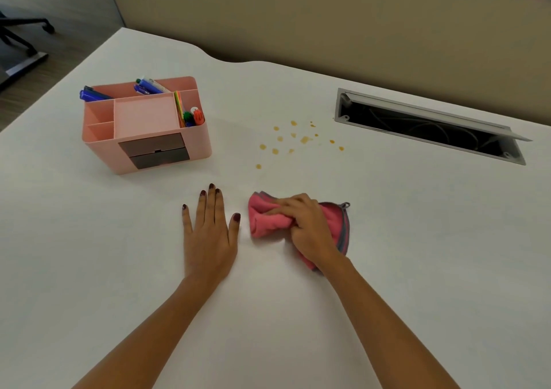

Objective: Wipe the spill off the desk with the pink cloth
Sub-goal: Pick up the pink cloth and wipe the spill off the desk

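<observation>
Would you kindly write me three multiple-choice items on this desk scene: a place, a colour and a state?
1. The spill lies: A. between the pink organiser and the cable hatch; B. inside a drawer; C. at the near edge.
2. Its drops are: A. blue; B. amber; C. black.
3. The right hand: A. grips the pink cloth; B. lies flat; C. holds a pen.
Answers: 1A, the drops dot the desk between those two; 2B, the spots look yellowish-brown; 3A, it curls round the bunched cloth.

Spill point(304, 140) right of organizer point(146, 126), cloth point(265, 218) before spill (cables point(441, 129), perhaps, in hatch point(338, 105))
</observation>
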`<state>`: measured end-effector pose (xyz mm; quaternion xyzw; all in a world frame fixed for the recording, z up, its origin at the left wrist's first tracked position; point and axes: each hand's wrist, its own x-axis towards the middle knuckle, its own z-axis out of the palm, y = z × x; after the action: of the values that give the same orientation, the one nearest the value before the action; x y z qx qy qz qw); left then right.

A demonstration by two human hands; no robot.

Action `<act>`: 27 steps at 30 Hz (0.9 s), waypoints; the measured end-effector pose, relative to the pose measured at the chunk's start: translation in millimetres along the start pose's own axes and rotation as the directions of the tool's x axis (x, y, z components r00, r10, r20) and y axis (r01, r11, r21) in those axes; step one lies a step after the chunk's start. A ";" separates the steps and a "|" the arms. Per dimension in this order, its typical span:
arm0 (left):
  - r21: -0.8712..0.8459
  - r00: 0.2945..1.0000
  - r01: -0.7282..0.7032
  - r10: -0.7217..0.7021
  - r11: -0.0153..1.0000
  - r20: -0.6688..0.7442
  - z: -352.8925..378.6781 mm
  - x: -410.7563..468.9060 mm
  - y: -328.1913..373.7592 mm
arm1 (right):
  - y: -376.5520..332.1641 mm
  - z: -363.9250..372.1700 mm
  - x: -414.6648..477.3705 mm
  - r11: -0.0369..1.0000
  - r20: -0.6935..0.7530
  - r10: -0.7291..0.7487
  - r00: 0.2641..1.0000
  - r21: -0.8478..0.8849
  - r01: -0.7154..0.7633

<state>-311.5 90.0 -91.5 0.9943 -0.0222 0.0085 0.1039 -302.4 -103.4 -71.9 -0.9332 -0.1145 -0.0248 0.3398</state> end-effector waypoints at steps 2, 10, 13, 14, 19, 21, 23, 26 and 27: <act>-0.012 1.000 -0.004 0.004 1.000 -0.001 -0.6 -0.4 -0.2 | 4.0 -9.6 -12.9 1.000 -0.020 0.008 1.000 -0.006 -0.009; -0.025 1.000 0.002 -0.002 1.000 -0.009 0.0 -1.4 0.5 | 11.2 -25.9 -37.7 0.696 -0.516 0.515 0.685 -0.215 -0.685; -0.026 1.000 0.005 -0.006 1.000 -0.008 1.3 -0.6 0.5 | -1.3 -6.5 -37.7 0.684 -0.508 0.501 0.700 -0.262 -0.680; -0.031 1.000 0.006 -0.006 1.000 -0.009 1.7 -0.4 0.5 | -5.9 -0.1 -34.7 0.694 -0.504 0.498 0.706 -0.256 -0.673; -0.023 1.000 0.012 -0.012 1.000 -0.011 2.9 0.3 0.3 | -32.2 28.3 -4.1 0.801 -0.455 0.372 0.809 -0.283 -0.527; -0.028 1.000 0.015 -0.016 0.999 -0.018 3.9 0.3 0.0 | -42.0 35.5 12.1 0.852 -0.369 0.297 0.881 -0.315 -0.419; -0.068 0.999 0.022 -0.023 0.997 -0.026 4.4 0.3 -0.4 | -47.3 40.4 27.4 0.898 -0.267 0.209 0.941 -0.329 -0.293; -0.204 0.998 0.018 -0.030 0.979 -0.057 2.1 0.1 -0.6 | -45.7 38.9 38.4 0.966 -0.119 0.059 0.991 -0.245 -0.087; -0.257 0.997 0.009 -0.027 0.966 -0.066 1.1 0.0 -0.9 | -42.4 36.7 37.7 0.979 -0.070 0.008 0.998 -0.202 -0.022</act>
<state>-311.4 90.6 -92.8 0.9717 -0.0106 0.0391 0.2327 -276.7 -41.0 -68.7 -0.9624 -0.0924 -0.0657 0.2469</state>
